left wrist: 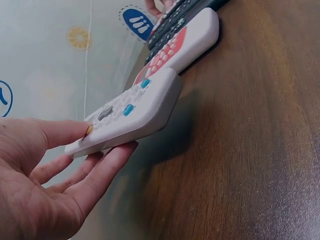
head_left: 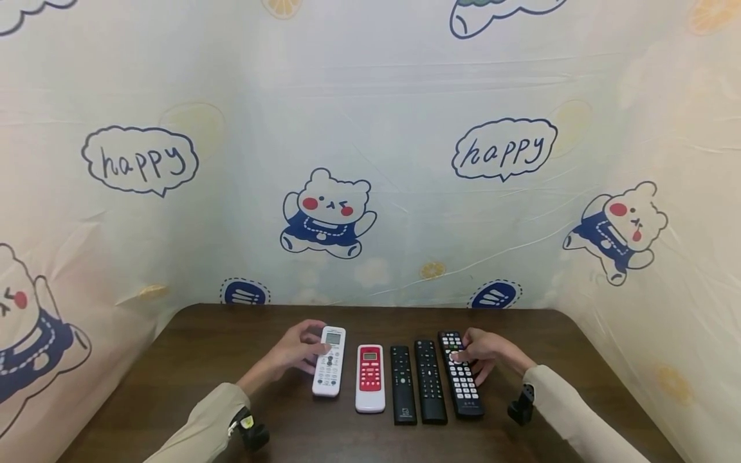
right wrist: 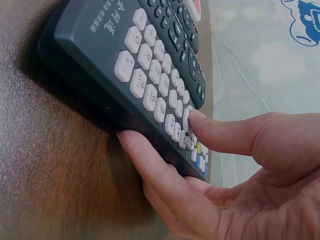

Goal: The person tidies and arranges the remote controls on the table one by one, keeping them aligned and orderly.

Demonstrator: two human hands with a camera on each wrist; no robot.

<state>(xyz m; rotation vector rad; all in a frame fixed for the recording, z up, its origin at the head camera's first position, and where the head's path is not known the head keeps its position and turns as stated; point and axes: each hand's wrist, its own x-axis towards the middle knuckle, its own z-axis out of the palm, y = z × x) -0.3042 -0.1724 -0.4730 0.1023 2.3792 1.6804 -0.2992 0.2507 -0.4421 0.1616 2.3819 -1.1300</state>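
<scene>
At the left of a row, my left hand [head_left: 301,348] pinches a white remote control [head_left: 329,373] with a small grey screen. In the left wrist view the thumb lies on its buttons and the fingers [left wrist: 107,167] go under it; a shadow shows on the table below this remote [left wrist: 150,107]. At the row's right end my right hand [head_left: 484,350] grips a black remote with large white buttons [head_left: 465,386]. Its thumb presses on the button face, and the fingers [right wrist: 150,157] curl along the side and underneath in the right wrist view.
Between the hands lie a white remote with a red panel [head_left: 370,402] and two slim black remotes, one [head_left: 403,392] beside the other [head_left: 431,392]. All are on a dark brown wooden table [head_left: 324,437]. A printed cartoon-bear sheet [head_left: 405,276] hangs behind and along the sides.
</scene>
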